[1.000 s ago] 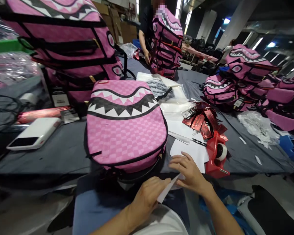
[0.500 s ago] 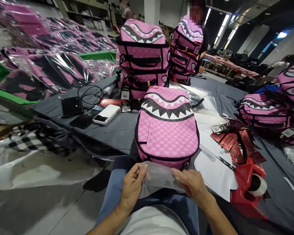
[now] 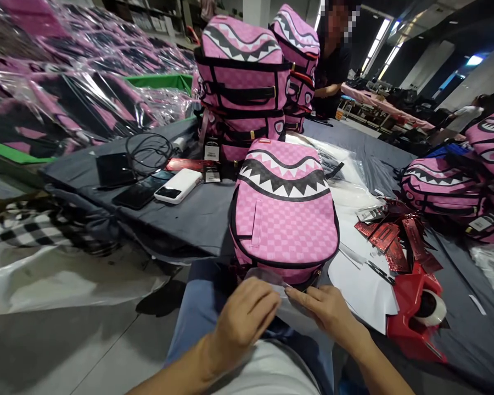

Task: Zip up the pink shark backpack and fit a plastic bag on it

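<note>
A pink checkered backpack (image 3: 286,222) with a shark-mouth print lies in front of me at the table's near edge. Below it, over my lap, is a translucent plastic sheet or bag (image 3: 298,315). My left hand (image 3: 249,310) is closed on the plastic near its middle, knuckles up, with the fingertips partly hidden. My right hand (image 3: 327,307) pinches the plastic just to the right, thumb and forefinger close to the left hand. Part of the plastic touches the backpack's bottom edge.
A red tape dispenser (image 3: 415,318), black-handled scissors (image 3: 381,271) and red foil tags (image 3: 395,241) lie at right. A white power bank (image 3: 178,185), phone (image 3: 142,189) and cable (image 3: 150,153) lie left. Stacked backpacks (image 3: 241,82) stand behind; a person (image 3: 333,60) stands beyond.
My left hand has moved right along the plastic, toward my right hand, and turned knuckles up. The plastic is now bunched between the hands. The person behind the stacks shows more.
</note>
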Tool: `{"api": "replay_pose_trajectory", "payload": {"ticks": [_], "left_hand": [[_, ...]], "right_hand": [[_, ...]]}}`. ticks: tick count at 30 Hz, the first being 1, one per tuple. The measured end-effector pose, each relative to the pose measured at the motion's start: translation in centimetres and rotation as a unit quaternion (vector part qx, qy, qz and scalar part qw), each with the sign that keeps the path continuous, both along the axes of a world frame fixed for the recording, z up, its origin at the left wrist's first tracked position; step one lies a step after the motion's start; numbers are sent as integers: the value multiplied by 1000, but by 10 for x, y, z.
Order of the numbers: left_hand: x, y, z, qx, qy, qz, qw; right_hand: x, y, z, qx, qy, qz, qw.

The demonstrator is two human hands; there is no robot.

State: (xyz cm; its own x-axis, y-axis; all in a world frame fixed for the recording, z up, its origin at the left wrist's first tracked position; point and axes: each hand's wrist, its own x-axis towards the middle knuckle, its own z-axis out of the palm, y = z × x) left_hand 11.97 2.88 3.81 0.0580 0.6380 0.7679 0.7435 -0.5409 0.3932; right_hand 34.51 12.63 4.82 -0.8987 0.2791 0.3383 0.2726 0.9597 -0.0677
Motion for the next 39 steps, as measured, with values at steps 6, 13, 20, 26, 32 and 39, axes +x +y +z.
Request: {"api": "replay_pose_trajectory", "payload": {"ticks": [6,13,20,26,32,39], "left_hand": [[11,28,-16,-15,36,-71,997],[-1,24,-34,14,17,-120,992],[-10,21,-46,40,46,-126,990],[-14,19,-54,43,135,-101,985],[-6,20,-41,2,137,-56,989],[-6,20,-38,-45,96,-96,990]], "right_hand": [[7,-5,3,-96,22,-31,995],[53,-1,-6,-350,131,-227,899],[8,31,-33,-360,324,-263,835],[-7,26,-47,-326,427,-328,777],[-7,34,-56,-347,383,-354,779],[12,4,-38,-9,394,-293,871]]}}
